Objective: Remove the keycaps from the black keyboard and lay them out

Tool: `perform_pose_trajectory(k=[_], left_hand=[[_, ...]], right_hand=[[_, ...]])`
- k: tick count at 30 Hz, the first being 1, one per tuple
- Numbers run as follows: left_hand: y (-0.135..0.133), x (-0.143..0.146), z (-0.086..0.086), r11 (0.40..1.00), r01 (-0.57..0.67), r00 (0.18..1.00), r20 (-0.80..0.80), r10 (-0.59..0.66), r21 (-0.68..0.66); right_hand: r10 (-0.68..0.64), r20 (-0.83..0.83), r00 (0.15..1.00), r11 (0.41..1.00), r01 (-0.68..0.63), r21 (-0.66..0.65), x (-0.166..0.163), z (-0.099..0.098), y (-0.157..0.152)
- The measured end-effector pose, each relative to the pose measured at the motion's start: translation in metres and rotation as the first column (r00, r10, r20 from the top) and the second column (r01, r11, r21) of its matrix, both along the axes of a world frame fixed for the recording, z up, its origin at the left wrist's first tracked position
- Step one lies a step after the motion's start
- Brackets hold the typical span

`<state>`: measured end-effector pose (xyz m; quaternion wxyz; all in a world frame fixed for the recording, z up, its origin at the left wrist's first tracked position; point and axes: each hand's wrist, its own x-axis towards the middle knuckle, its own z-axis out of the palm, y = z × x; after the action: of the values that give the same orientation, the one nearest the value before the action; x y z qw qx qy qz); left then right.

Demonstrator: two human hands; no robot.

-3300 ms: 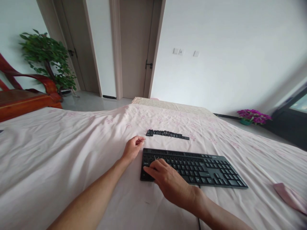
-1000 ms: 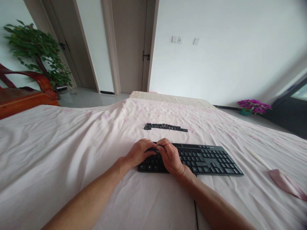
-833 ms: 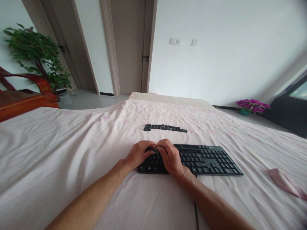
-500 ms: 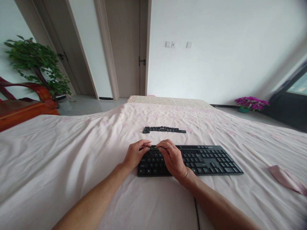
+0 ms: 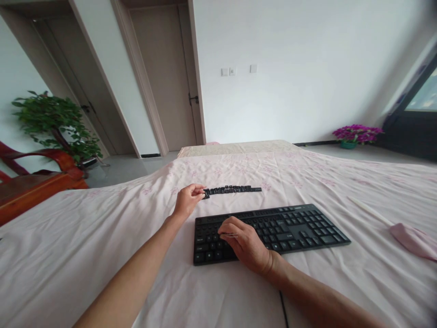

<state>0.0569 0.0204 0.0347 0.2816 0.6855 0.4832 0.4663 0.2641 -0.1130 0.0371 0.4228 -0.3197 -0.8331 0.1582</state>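
My left hand (image 5: 189, 199) reaches to the left end of a row of loose black keycaps (image 5: 232, 189), laid out on the cloth behind the keyboard. Its thumb and fingertips are pinched on a keycap (image 5: 206, 194) there. Below the row lies a black computer keyboard (image 5: 309, 231), slightly slanted. Over its left half, my right hand (image 5: 245, 241) is closed with the fingers curled. A thin metal pair of tweezers (image 5: 228, 235) shows at its fingertips, partly hidden by them. Some keys beneath this hand are covered from view.
A pale pink flowered cloth (image 5: 164, 282) covers the wrinkled surface. The keyboard's cable (image 5: 284, 310) runs toward me. To the right lie a pink piece of fabric (image 5: 413, 239) and a pale stick (image 5: 370, 210). A wooden chair (image 5: 51, 171) stands at the left.
My left hand has left the keyboard's top edge and moved up to the keycap row. My right hand has shifted slightly down over the keys. The camera view has turned slightly.
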Motion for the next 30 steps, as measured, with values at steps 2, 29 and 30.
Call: perform_pose_trajectory(k=[2,29,30], left_hand=[[0.017,0.005,0.003,1.0,-0.018,0.995,-0.093,0.016,-0.013],[0.043,0.036,-0.006,0.994,-0.105,0.852,-0.519,0.074,-0.031],[0.043,0.037,-0.006,0.994,-0.103,0.852,-0.519,0.071,-0.034]], right_hand=[[0.006,0.007,1.0,1.0,-0.006,-0.003,0.001,0.0,0.0],[0.03,0.015,0.999,1.0,-0.03,-0.001,0.005,-0.001,0.0],[0.03,0.016,0.999,1.0,-0.03,-0.007,0.005,-0.001,0.0]])
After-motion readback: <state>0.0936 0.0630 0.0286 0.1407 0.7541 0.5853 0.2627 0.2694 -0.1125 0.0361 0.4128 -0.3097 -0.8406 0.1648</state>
